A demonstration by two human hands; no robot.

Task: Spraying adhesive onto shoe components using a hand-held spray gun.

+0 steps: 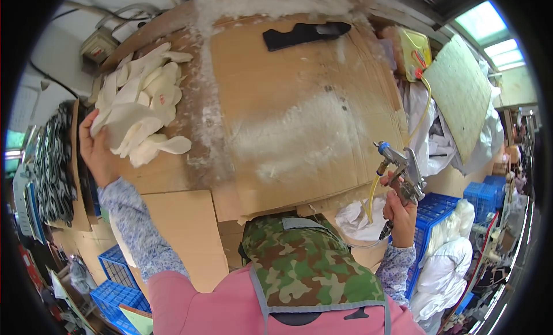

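- The left hand (97, 148) is on the near edge of a pile of white cut-out pieces (141, 110), on the left side of the bench (173, 220). The fingers curl round the edge of one or two pieces, so the hand looks closed on them.
- The right hand (399, 211) is wrapped tight round the handle of a metal spray gun (403, 171). It is held up past the right edge of the bench, away from the pile, and its nozzle points left toward the bench.
- A thin yellow hose (425, 107) runs from the gun up to a yellow container (415, 53) at the back right.
- A big sheet of brown cardboard (299, 104) covers the middle of the bench. It has white, fuzzy marks on it that look like old dried spray.
- No white piece lies on the cardboard right now. So I think no piece is being sprayed at this moment.
- The pile looks big, so I think a lot of pieces are left to do. I cannot tell whether any in the pile are already sprayed; the view is too bent and small there.
- A black flat piece (305, 34) lies at the far end of the cardboard, well apart from both hands.
- Blue crates (115, 277) stand on the floor, low on the left.
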